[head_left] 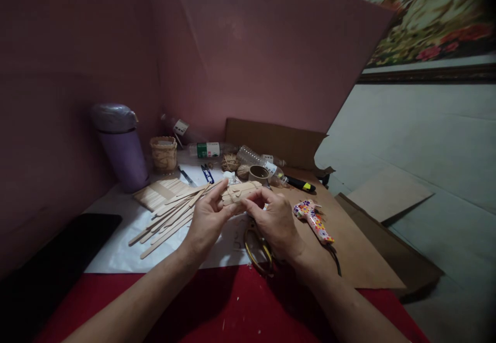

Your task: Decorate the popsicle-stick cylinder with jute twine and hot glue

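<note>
A small piece made of wooden craft sticks (241,190), with thin twine wound across it, is held up between both hands over the table. My left hand (206,218) grips its left end, thumb in front and fingers behind. At its lower right edge, my right hand (276,220) is closed with thumb and forefinger pinched; whether a twine end is between the fingertips is too small to tell. Loose craft sticks (170,229) lie fanned out beside my left hand. Beneath my right hand are scissors with gold-coloured handles (259,250), partly hidden.
A purple bottle (123,154) and a stick-covered cup (164,156) stand at the back left. Behind the hands are twine balls (230,162), a tape roll (259,172) and plastic bottles (209,150). A flowered glue gun (314,221) lies on cardboard (360,260) at right.
</note>
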Demonstrator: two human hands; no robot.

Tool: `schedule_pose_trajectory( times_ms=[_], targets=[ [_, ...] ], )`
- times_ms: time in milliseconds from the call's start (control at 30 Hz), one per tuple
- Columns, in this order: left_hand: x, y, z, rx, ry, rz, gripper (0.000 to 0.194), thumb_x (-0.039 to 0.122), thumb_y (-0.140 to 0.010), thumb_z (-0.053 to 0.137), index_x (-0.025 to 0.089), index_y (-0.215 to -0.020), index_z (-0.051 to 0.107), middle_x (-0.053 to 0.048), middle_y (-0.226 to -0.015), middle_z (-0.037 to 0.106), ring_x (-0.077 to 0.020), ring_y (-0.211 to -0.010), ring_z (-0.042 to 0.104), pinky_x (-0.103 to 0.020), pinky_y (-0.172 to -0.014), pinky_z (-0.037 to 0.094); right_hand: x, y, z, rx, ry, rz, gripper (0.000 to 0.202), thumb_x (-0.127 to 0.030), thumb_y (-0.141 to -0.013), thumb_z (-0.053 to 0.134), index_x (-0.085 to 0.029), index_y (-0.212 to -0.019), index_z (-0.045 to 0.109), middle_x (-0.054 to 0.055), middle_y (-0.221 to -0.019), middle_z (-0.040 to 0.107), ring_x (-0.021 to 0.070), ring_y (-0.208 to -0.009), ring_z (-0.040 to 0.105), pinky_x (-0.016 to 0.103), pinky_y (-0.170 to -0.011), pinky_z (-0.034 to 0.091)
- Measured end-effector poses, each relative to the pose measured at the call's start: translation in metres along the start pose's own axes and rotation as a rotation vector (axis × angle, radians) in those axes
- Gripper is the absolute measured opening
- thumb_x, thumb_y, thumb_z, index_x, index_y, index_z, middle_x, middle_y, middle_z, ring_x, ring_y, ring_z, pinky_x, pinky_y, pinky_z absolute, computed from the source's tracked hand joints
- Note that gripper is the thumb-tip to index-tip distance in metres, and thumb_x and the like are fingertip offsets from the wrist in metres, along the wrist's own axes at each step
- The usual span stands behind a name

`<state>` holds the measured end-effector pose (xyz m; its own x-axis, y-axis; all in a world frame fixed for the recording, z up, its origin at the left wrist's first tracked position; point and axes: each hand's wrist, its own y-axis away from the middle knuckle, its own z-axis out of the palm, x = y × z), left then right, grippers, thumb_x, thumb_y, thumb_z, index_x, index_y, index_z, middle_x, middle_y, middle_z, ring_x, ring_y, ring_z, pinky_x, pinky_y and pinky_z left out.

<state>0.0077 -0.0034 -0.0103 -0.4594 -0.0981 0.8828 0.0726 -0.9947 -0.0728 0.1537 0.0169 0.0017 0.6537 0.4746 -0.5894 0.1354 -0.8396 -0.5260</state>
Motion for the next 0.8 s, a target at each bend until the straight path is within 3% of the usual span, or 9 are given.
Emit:
schedule_pose_trajectory(
  times_ms=[167,333,533,667,800],
  targets=[
    [-0.0024,0.0001,-0.0009,0.003,-0.039,0.004,0.102,0.026,-0.055,0.088,0.007,-0.144,0.041,-0.007,-0.075,0.074,-0.0213,-0.070,0.069,-0.030,-0.069,0.053,0.0043,-0.0015,0.0017,-0.007,-0.067,0.040,0.018,-0.024,-0.084,0.059,-0.022,-0.067,0.064,0.000,-0.065,0.068,0.0163,-0.063,0.061,0.026,-0.063,0.043],
    [-0.0035,0.0008,-0.0009,0.003,-0.029,-0.002,0.104,0.026,-0.057,0.087,0.007,-0.146,0.036,-0.009,-0.082,0.074,-0.0204,-0.074,0.069,-0.030,-0.072,0.052,0.0043,-0.0017,0.0018,-0.021,-0.071,0.049,0.015,-0.028,-0.082,0.062,-0.022,-0.069,0.066,0.001,-0.068,0.069,0.0166,-0.063,0.061,0.026,-0.061,0.044],
    [-0.0067,-0.0010,-0.0045,0.017,-0.071,-0.003,0.098,0.025,-0.058,0.086,0.009,-0.144,0.041,-0.001,-0.063,0.067,-0.0170,-0.061,0.064,-0.027,-0.060,0.049,0.0006,-0.0008,-0.0001,-0.030,-0.023,0.075,0.015,-0.023,-0.081,0.061,-0.021,-0.067,0.065,0.002,-0.068,0.069,0.0174,-0.065,0.061,0.027,-0.062,0.044],
    [-0.0084,-0.0012,-0.0069,0.011,-0.094,0.007,0.096,0.026,-0.060,0.084,0.012,-0.145,0.041,-0.001,-0.064,0.067,-0.0181,-0.063,0.064,-0.028,-0.061,0.049,-0.0013,-0.0004,-0.0011,-0.042,-0.051,0.054,0.017,-0.027,-0.082,0.061,-0.022,-0.066,0.065,0.002,-0.068,0.070,0.0169,-0.063,0.060,0.027,-0.061,0.044],
    [-0.0093,-0.0030,-0.0071,0.016,-0.063,-0.001,0.098,0.024,-0.057,0.085,0.009,-0.144,0.041,0.001,-0.059,0.063,-0.0154,-0.058,0.061,-0.025,-0.056,0.046,0.0006,-0.0010,0.0004,-0.036,-0.041,0.071,0.017,-0.024,-0.080,0.059,-0.022,-0.064,0.064,0.001,-0.066,0.068,0.0167,-0.063,0.060,0.026,-0.061,0.044]
  ],
)
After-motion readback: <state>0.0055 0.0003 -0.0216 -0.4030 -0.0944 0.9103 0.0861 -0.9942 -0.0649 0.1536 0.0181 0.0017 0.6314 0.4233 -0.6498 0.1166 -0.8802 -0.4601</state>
